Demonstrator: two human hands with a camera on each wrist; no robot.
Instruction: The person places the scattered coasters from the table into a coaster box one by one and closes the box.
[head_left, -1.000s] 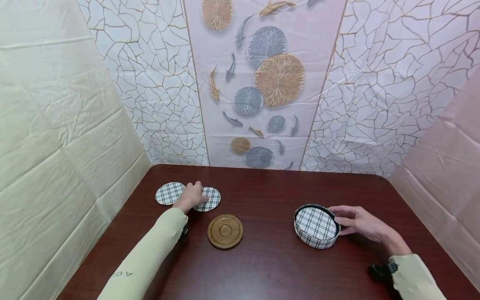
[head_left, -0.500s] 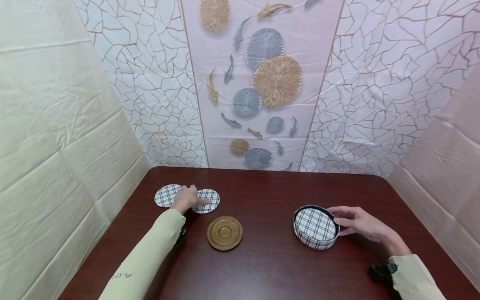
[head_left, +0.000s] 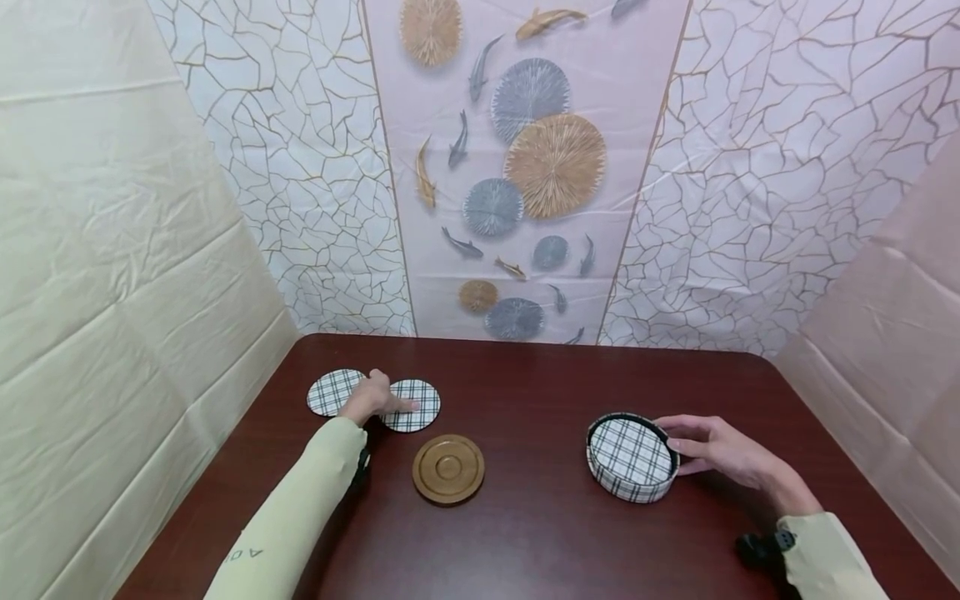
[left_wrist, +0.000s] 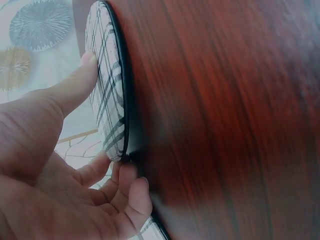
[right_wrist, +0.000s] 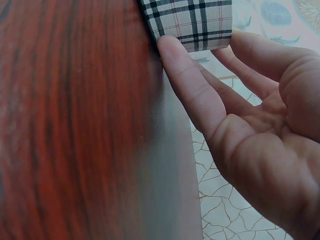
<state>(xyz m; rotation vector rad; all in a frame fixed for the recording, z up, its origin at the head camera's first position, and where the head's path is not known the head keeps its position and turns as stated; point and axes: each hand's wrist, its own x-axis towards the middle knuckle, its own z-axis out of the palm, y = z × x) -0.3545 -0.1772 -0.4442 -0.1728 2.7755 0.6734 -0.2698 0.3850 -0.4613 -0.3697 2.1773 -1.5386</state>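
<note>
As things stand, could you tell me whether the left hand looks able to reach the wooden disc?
Probably yes. The left hand rests on the right plaid coaster, and the wooden disc lies just beside it on the table, with nothing between them.

Staged tabletop booth, not a lived-in room; dark wood table (head_left: pixel 540 517) enclosed on 3 sides by creased sheets: cream sheet (head_left: pixel 112 250) left, pink sheet (head_left: pixel 900 317) right, crackle-pattern backdrop (head_left: pixel 750 167) with fish panel (head_left: pixel 517 167) behind; fold lines visible throughout.
</note>
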